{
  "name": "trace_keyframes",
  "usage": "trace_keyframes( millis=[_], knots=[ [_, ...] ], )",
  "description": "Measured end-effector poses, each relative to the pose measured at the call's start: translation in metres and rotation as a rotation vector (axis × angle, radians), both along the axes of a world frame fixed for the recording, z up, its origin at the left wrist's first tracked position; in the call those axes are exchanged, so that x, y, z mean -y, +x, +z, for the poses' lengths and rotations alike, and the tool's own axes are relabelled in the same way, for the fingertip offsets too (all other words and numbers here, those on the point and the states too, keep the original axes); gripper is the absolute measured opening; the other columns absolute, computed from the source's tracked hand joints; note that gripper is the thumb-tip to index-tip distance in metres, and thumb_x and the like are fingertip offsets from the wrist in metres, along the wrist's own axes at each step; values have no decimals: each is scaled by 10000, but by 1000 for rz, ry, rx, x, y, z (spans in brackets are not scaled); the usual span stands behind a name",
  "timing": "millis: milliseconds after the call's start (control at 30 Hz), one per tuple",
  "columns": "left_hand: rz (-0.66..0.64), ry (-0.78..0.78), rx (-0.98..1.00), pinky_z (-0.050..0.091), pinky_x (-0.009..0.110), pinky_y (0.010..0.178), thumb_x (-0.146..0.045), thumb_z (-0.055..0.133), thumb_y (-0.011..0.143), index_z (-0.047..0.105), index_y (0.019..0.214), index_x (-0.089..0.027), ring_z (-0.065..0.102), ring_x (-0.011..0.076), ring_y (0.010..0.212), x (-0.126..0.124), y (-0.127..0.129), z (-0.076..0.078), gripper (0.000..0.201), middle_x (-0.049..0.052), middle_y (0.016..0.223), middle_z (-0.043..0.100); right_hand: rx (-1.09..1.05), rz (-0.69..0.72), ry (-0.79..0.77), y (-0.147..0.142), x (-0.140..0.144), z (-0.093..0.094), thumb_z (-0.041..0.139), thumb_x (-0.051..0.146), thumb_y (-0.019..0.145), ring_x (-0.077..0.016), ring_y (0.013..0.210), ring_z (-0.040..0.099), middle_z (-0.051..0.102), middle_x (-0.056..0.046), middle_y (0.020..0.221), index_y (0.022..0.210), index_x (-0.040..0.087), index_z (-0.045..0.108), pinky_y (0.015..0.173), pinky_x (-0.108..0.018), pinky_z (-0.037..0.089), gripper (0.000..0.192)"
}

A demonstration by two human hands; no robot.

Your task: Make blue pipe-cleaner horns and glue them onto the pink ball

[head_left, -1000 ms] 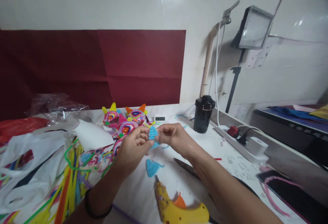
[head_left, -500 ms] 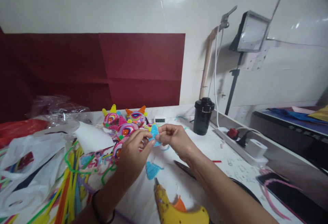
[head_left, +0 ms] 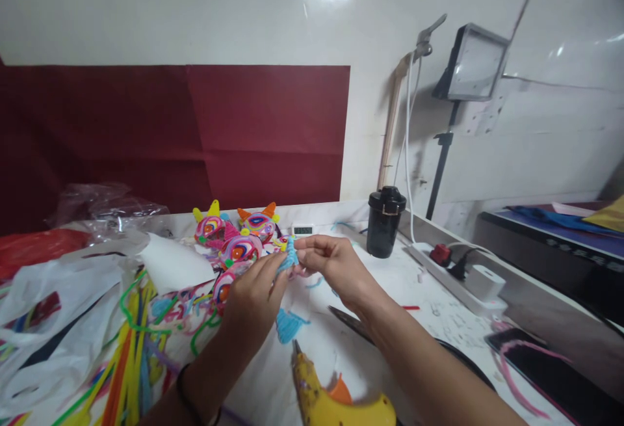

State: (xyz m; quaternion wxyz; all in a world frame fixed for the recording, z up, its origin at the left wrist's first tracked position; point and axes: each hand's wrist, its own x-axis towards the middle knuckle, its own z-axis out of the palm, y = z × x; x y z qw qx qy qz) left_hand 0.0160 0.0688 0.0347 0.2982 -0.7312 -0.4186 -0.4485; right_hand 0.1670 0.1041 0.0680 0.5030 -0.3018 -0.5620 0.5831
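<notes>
Between my two hands is a small blue pipe-cleaner piece [head_left: 289,255], made of tight parallel rows. My left hand [head_left: 258,286] grips its lower left side, and the fingertips of my right hand [head_left: 331,263] pinch its right edge. Part of the piece is covered by the fingers. On the white table just below lies a second blue pipe-cleaner triangle [head_left: 289,325]. A yellow glue gun [head_left: 336,397] rests nearer to me, its nozzle close to that triangle. The dark blades of scissors [head_left: 348,322] show partly beneath my right forearm.
Colourful pipe-cleaner masks [head_left: 241,247] are heaped behind my left hand. Loose pipe cleaners [head_left: 127,361] and a white plastic bag [head_left: 58,309] cover the left side. At right stand a black cup [head_left: 385,224], a power strip [head_left: 453,279] and a phone [head_left: 550,367].
The blue piece has turned from facing me flat to a narrower, edge-on angle. Both hands stay on it, with the left fingers lying further over its lower part.
</notes>
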Motion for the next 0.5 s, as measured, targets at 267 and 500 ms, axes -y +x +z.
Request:
trace_keyframes(
  millis=[267,500],
  knots=[
    [-150,-560,654,551,240,635,-249,576,796,683,904,-182,720,200,683,9,6,13,166,18,708,751,47,-81,266,-2,-8,-15,685,204,677,-112,540,554,633,-3,611,808,131,669,545,-246,438,151],
    [-382,-783,1018,574,235,584,-240,622,739,661,803,-153,709,180,611,6,10,20,116,20,647,733,164,-144,506,1,-10,-16,655,193,743,-119,587,544,615,-25,697,798,149,688,547,-247,424,78]
  ],
)
